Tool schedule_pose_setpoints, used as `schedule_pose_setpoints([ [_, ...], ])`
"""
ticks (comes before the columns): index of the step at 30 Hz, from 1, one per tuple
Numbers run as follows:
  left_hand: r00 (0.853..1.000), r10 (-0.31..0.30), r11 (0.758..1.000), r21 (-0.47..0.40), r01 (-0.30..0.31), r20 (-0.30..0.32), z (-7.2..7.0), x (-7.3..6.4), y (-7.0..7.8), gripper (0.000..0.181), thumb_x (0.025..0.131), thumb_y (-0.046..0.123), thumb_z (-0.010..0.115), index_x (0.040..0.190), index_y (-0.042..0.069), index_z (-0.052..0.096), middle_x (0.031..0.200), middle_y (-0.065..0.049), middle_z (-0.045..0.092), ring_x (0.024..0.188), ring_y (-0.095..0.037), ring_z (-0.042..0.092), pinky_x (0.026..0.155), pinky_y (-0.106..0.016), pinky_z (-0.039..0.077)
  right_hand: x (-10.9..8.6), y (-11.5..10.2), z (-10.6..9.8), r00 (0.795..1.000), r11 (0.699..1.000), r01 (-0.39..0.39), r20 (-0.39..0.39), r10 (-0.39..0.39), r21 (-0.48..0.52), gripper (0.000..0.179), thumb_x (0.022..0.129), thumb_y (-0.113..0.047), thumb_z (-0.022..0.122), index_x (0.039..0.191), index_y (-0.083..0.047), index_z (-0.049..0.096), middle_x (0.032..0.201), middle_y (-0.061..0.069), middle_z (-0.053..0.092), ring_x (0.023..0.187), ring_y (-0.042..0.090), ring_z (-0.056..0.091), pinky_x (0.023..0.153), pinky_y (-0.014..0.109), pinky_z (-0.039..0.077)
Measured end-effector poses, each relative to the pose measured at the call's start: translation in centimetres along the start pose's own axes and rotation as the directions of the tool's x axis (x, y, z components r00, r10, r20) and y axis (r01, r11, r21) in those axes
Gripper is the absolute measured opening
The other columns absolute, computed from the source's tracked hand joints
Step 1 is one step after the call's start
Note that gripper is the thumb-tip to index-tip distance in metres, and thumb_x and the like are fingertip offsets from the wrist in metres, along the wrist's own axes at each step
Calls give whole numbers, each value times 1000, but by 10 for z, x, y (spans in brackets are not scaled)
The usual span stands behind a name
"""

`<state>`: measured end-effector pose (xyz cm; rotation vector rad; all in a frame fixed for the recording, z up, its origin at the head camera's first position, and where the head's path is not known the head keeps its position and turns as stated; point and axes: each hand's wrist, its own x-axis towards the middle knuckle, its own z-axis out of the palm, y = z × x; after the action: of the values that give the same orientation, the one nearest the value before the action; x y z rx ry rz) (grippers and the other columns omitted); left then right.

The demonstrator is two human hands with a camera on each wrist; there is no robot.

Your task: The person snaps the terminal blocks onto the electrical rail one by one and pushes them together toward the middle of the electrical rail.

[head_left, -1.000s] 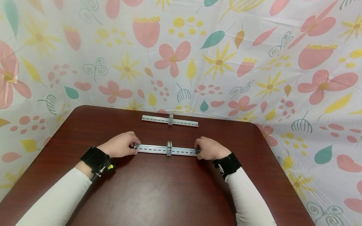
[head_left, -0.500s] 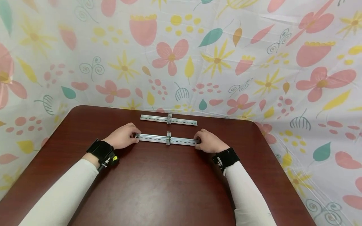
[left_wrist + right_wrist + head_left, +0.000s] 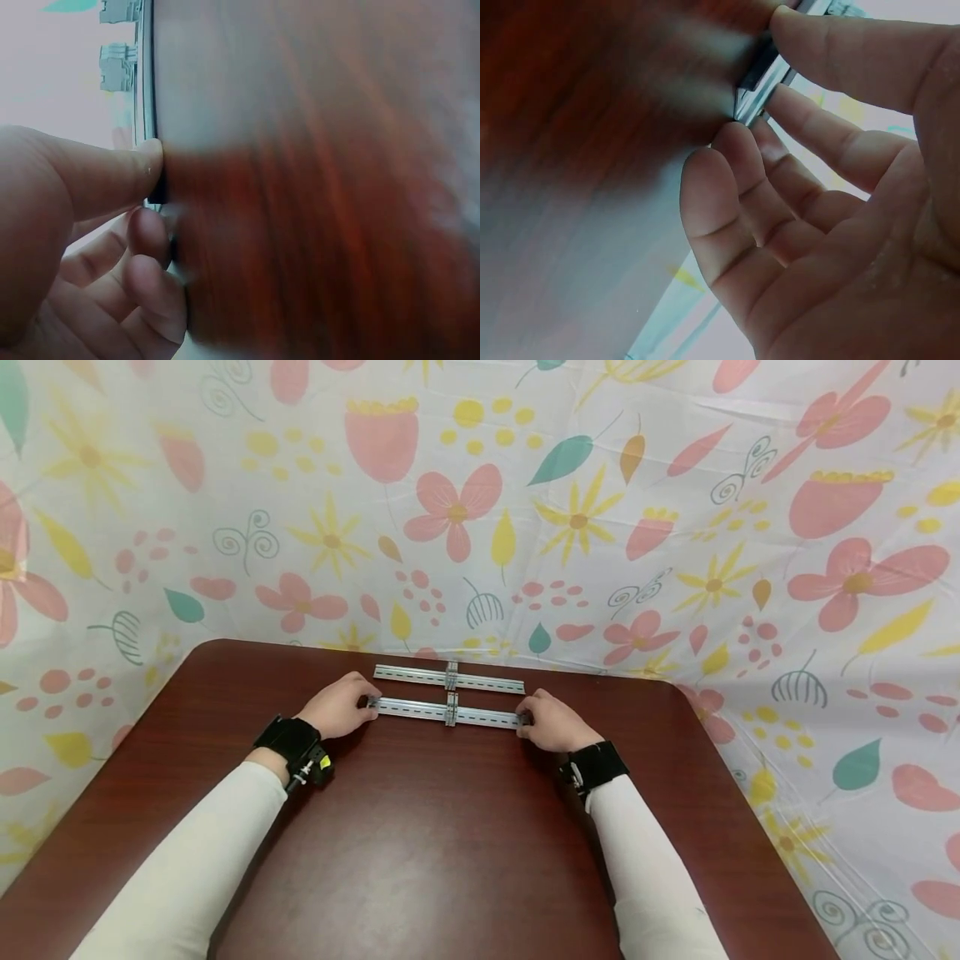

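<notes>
A slotted metal DIN rail [image 3: 412, 708] lies across the table in the head view, with a small cluster of grey terminal blocks [image 3: 452, 709] clipped at its middle. My left hand [image 3: 337, 707] pinches its left end between thumb and fingers. At the right end my right hand [image 3: 553, 721] pinches it the same way; the right wrist view shows the thumb and index finger on the rail end [image 3: 759, 94]. Just behind lies a second DIN rail [image 3: 411, 674], nearly parallel, bearing its own grey blocks [image 3: 452, 675]. Neither hand touches that one.
The dark red-brown table [image 3: 420, 835] has rounded far corners. A white cloth [image 3: 660, 460] with a flower print hangs behind its far edge. Black straps with small devices sit on both wrists.
Both hands have moved away from me across the table, carrying the front rail closer to the rear one. Their grip on its ends stays the same. The rear rail has not moved.
</notes>
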<state>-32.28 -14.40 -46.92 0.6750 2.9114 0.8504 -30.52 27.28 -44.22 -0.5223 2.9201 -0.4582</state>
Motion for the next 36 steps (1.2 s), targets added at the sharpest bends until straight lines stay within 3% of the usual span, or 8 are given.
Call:
schedule_pose_setpoints([
  [7, 1000, -29, 1000, -12, 29, 4, 1, 9, -3, 37, 108, 15, 75, 142, -1, 72, 139, -20, 61, 109, -35, 65, 98, -52, 53, 6, 3, 0, 1000, 1000, -23, -4, 24, 21, 36, 107, -17, 76, 137, 1, 71, 134, 18, 59, 107, 30, 64, 99, 48, 55],
  [23, 993, -117, 993, -24, 118, 33, -1, 14, -1, 43, 110, 16, 72, 150, 1, 68, 145, -27, 56, 118, -40, 64, 101, -55, 53, 14, 8, 4, 998, 997, -48, -27, 50, 54, 40, 107, -19, 76, 140, 3, 71, 135, 20, 60, 114, 34, 64, 104, 52, 53],
  [36, 994, -109, 994, -23, 109, -4, 9, 16, -8, 44, 109, 21, 74, 149, 4, 68, 139, -24, 58, 109, -38, 64, 94, -53, 53, 11, 15, 4, 998, 997, -41, -40, 43, 58, 41, 106, -22, 77, 138, 3, 71, 134, 20, 60, 114, 34, 63, 105, 52, 52],
])
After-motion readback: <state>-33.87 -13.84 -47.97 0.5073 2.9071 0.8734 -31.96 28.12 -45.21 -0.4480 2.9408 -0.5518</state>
